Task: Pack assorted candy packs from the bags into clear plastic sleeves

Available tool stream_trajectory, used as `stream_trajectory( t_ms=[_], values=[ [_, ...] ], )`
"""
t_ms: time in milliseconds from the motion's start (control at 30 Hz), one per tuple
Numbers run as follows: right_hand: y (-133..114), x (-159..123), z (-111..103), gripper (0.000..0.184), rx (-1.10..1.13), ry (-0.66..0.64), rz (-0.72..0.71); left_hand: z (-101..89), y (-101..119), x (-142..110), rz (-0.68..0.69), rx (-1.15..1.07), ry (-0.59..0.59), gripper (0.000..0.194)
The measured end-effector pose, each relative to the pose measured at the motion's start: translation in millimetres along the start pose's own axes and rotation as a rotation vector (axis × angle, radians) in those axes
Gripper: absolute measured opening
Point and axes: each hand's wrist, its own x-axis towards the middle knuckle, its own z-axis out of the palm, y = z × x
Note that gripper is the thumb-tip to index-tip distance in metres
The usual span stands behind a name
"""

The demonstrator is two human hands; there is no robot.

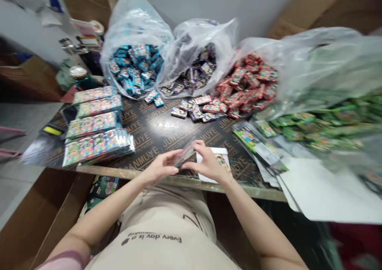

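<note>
My left hand [161,167] and my right hand [209,163] meet near the table's front edge, fingers closed on a clear plastic packet [186,152] held tilted between them. Blur and the fingers hide what, if anything, is inside it. Under my right hand, partly covered, a white card [221,152] with a colourful print lies on the dark table [149,142]. Beyond the hands lie several small purple packs [195,112] and two or so blue ones [158,101].
Clear bags spill blue packs [137,69], purple packs [205,67], red packs [249,83] and green packs [331,118] along the back. Stacked wrapped multi-packs [95,144] stand at left. White sheets [331,190] overhang the right front edge. An open cardboard box [38,210] sits below left.
</note>
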Motion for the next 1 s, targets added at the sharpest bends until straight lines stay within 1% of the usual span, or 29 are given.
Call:
stream_trajectory(
  t_ms=[33, 133, 167, 233, 267, 300, 333, 400, 433, 467, 500, 533, 567, 600, 633, 700, 733, 767, 800, 833, 867, 900, 933, 1000],
  values=[
    [-2.4, 0.4, -0.1, 0.036, 0.001, -0.035, 0.015, -3.0, 0.9, -2.2, -0.001, 0.051, -0.003, 0.066],
    [-4.2, 2.1, 2.2, 0.063, -0.011, -0.097, 0.061, -9.9, 2.1, -5.7, -0.022, 0.193, -0.01, 0.053],
    [-3.9, 2.8, 3.6, 0.068, -0.011, -0.099, 0.07, -10.9, 2.6, -6.1, -0.021, 0.227, -0.005, 0.049],
    [-3.0, 4.4, 7.3, 0.065, 0.012, -0.078, 0.075, -11.1, 4.1, -6.3, -0.005, 0.284, 0.013, 0.044],
    [-2.3, 5.4, 9.6, 0.06, 0.032, -0.047, 0.077, -10.7, 5.1, -5.9, 0.003, 0.304, 0.028, 0.042],
    [-1.2, 6.4, 12.2, 0.055, 0.054, 0.016, 0.086, -10.3, 6.3, -5.2, 0.01, 0.312, 0.051, 0.039],
    [0.5, 7.5, 15.2, 0.054, 0.079, 0.11, 0.105, -9.9, 7.5, -4.3, 0.011, 0.303, 0.081, 0.038],
    [5.5, 9.2, 22.4, 0.061, 0.163, 0.335, 0.185, -9.7, 9.5, -1.9, 0.001, 0.245, 0.156, 0.038],
    [8.6, 9.7, 26.6, 0.066, 0.242, 0.407, 0.238, -9.8, 10.3, -0.7, -0.005, 0.208, 0.188, 0.039],
    [11.6, 9.7, 31.1, 0.069, 0.345, 0.416, 0.292, -10.0, 11.0, 0.4, -0.011, 0.18, 0.208, 0.04],
    [14.3, 9.4, 35.6, 0.068, 0.465, 0.355, 0.339, -10.5, 11.5, 1.5, -0.011, 0.17, 0.22, 0.041],
    [16.4, 9.0, 39.9, 0.063, 0.581, 0.252, 0.375, -11.0, 11.9, 2.4, -0.002, 0.184, 0.224, 0.04],
    [17.5, 8.4, 43.7, 0.056, 0.674, 0.155, 0.398, -11.6, 12.4, 3.3, 0.012, 0.225, 0.225, 0.039],
    [17.7, 8.0, 46.6, 0.049, 0.733, 0.102, 0.414, -12.3, 12.8, 4.2, 0.026, 0.29, 0.229, 0.038],
    [17.0, 7.9, 48.5, 0.043, 0.758, 0.105, 0.428, -12.9, 13.3, 5.2, 0.039, 0.374, 0.239, 0.038],
    [14.5, 8.5, 49.3, 0.035, 0.755, 0.213, 0.448, -13.7, 14.2, 8.2, 0.062, 0.547, 0.274, 0.041],
    [13.3, 8.8, 48.5, 0.033, 0.756, 0.26, 0.457, -13.9, 14.5, 10.4, 0.073, 0.61, 0.301, 0.043],
    [12.5, 8.8, 47.3, 0.034, 0.775, 0.259, 0.466, -13.9, 14.5, 13.0, 0.092, 0.648, 0.339, 0.045],
    [12.5, 8.1, 46.1, 0.037, 0.809, 0.205, 0.479, -14.0, 14.1, 16.0, 0.118, 0.657, 0.379, 0.046],
    [13.5, 6.8, 45.0, 0.041, 0.845, 0.116, 0.496, -14.2, 13.2, 19.2, 0.142, 0.639, 0.411, 0.046],
    [15.5, 4.9, 44.1, 0.046, 0.867, 0.025, 0.514, -14.8, 11.7, 22.4, 0.161, 0.593, 0.436, 0.046],
    [18.6, 2.8, 43.5, 0.048, 0.867, -0.039, 0.529, -15.9, 9.7, 25.3, 0.168, 0.532, 0.443, 0.045],
    [22.4, 0.7, 43.0, 0.048, 0.846, -0.055, 0.54, -17.4, 7.1, 27.7, 0.162, 0.466, 0.433, 0.043],
    [31.4, -1.9, 42.0, 0.043, 0.776, 0.006, 0.547, -21.7, 1.0, 30.3, 0.118, 0.351, 0.373, 0.041]
  ],
)
